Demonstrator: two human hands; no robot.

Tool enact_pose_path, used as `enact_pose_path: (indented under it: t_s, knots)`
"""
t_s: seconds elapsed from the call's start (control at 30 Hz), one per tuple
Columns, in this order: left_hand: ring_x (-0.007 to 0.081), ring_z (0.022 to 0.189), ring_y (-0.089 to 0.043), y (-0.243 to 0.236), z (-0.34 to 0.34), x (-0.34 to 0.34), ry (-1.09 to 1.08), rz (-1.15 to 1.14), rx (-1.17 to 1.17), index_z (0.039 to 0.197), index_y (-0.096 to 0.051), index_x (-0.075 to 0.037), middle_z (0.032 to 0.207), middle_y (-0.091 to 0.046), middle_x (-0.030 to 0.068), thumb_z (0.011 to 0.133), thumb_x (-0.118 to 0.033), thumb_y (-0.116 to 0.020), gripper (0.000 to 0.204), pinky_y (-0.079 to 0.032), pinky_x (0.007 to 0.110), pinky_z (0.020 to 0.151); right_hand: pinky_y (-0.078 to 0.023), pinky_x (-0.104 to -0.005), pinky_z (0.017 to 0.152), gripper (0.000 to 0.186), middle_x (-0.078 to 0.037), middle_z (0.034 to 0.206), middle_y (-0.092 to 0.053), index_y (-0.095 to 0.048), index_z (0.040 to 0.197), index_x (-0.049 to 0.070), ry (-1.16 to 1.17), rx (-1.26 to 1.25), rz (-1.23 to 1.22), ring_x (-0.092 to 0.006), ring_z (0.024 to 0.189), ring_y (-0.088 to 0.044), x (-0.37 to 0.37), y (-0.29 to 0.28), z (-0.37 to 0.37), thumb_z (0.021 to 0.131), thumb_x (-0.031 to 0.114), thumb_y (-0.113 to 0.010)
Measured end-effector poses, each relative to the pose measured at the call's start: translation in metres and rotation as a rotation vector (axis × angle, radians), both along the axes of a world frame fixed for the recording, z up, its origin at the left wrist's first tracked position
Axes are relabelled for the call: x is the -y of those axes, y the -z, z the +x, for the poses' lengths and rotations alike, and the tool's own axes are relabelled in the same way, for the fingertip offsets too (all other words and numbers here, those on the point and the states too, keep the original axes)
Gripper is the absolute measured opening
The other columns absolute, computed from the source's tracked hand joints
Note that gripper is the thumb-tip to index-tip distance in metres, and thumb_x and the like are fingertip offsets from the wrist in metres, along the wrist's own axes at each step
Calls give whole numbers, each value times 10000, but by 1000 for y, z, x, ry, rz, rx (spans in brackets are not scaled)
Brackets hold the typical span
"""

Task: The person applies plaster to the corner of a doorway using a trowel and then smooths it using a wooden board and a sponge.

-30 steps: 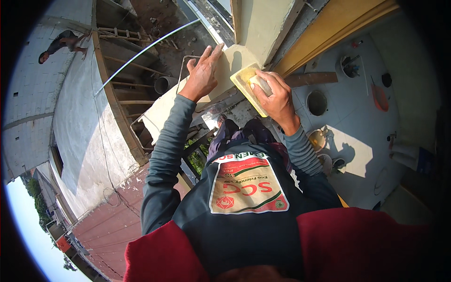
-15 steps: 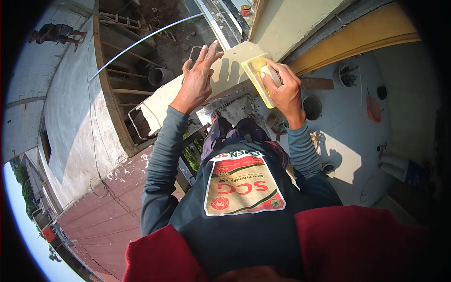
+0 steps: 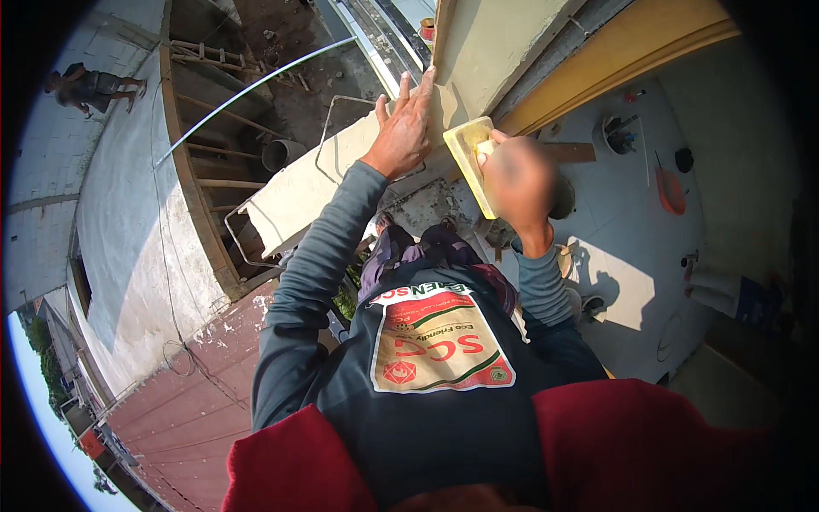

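Observation:
My left hand [image 3: 401, 128] is open, its fingers extended with the tips at the corner where a pale plastered wall [image 3: 490, 51] meets a cream ledge [image 3: 294, 192]; whether they touch is unclear. My right hand [image 3: 516, 183], blurred over its back, grips a yellow rectangular float [image 3: 465, 154] by its pale handle, beside the wall corner. The ledge runs down to the left, with bent metal rods [image 3: 337, 101] around it.
A co-worker [image 3: 102, 85] is on the grey wall at upper left. Below are wooden framing [image 3: 213, 149], a concrete pipe [image 3: 277, 155] and a maroon roof [image 3: 205, 384]. At right are buckets [image 3: 618, 132], a board [image 3: 572, 152], an orange basin [image 3: 670, 192] and a yellow frame [image 3: 648, 47].
My left hand has moved up and right to the wall corner. My right hand and the float have shifted slightly down and right. The co-worker has changed posture.

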State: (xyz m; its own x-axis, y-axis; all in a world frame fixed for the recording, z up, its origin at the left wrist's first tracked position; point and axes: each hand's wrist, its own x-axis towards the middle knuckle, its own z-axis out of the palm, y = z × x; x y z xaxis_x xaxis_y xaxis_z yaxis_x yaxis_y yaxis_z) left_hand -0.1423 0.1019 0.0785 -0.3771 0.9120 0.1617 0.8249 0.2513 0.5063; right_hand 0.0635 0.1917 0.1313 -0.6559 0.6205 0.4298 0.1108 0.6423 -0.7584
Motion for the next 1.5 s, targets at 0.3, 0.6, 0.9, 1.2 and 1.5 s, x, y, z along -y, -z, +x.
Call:
enact_pose_path:
  t_s: [0.3, 0.6, 0.9, 1.2, 1.5]
  knots:
    - [430, 1531, -152, -6, 10, 8, -22, -5, -114, 1625, 2, -123, 1620, -317, 144, 819, 17, -557, 991, -148, 709, 1096, -551, -383, 811, 305, -202, 1029, -701, -673, 1128, -54, -28, 11, -64, -336, 913, -698, 14, 2, 8, 855, 66, -735]
    - [355, 1478, -308, 9, 5, 5, -35, -28, -275, 1617, -61, -113, 1452, -520, 147, 777, -69, -630, 1015, -237, 615, 1048, -539, -381, 821, 307, -187, 1059, -695, -665, 1151, -51, -55, 40, -75, -316, 924, -683, 13, 23, 16, 871, 60, -721]
    - [340, 1324, -424, 7, 5, -4, 6, 57, -180, 1388, -363, -51, 1350, -554, 163, 799, -123, -606, 642, -291, 529, 930, -519, -348, 735, 320, -168, 1027, -697, -671, 1153, -51, -66, 46, -91, -269, 863, -666, 10, 29, 16, 869, 85, -729]
    - [398, 1342, -395, 4, 0, 5, -6, 84, -31, 1465, -269, -93, 1405, -517, 172, 734, 33, -630, 825, -280, 527, 928, -534, -344, 734, 316, -179, 953, -688, -675, 1130, -55, -105, 29, -100, -262, 797, -672, 9, 11, 13, 854, 82, -747]
    - [383, 1354, -393, 13, 7, 9, -46, 210, -20, 1464, -277, -40, 1344, -549, 206, 781, 17, -572, 746, -244, 532, 949, -550, -361, 775, 318, -196, 982, -697, -674, 1125, -56, -51, 28, -152, -307, 861, -698, 10, 14, 19, 849, 84, -745]
